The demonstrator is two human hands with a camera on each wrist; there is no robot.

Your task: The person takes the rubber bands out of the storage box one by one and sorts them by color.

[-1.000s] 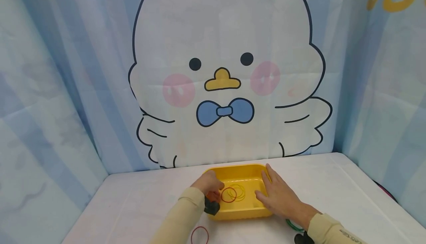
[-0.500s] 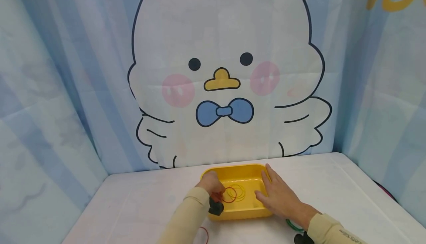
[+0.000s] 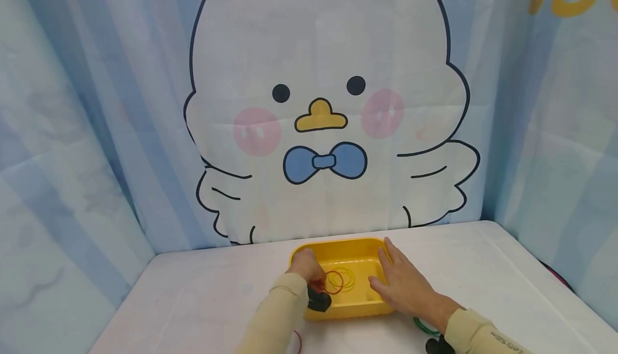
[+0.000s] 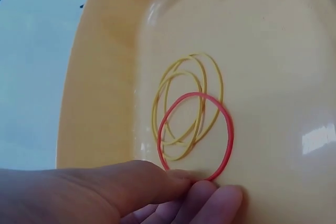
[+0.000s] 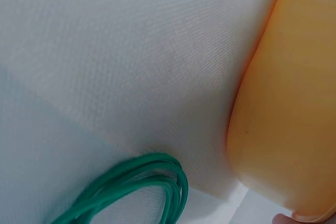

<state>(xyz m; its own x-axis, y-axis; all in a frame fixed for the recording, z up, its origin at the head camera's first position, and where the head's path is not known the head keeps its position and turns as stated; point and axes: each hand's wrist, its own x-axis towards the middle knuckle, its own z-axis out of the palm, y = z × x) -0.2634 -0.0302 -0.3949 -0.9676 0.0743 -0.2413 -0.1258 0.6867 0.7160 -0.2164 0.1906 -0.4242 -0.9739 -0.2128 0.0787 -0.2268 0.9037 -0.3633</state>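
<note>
In the left wrist view, my left hand (image 4: 173, 192) is inside the yellow plastic tray (image 3: 347, 311), pinching the near edge of a red rubber band (image 4: 230, 135) between thumb and fingers. The red band overlaps several looped yellow rubber bands (image 4: 221, 85) on the tray floor. My right hand (image 3: 410, 284) rests on the tray's right rim with its fingers stretched out and the thumb over the inside. That hand holds no band. Several green rubber bands (image 5: 181, 187) lie on the table below the right wrist, just outside the tray.
Another red rubber band (image 3: 300, 341) lies on the white table (image 3: 203, 295) in front of the tray, partly hidden by the left sleeve. A cartoon-printed cloth (image 3: 318, 204) hangs behind the table, with more cloth at both sides.
My left hand has shifted slightly right inside the tray and now covers the left edge of the red rubber band. The right hand has stayed on the rim.
</note>
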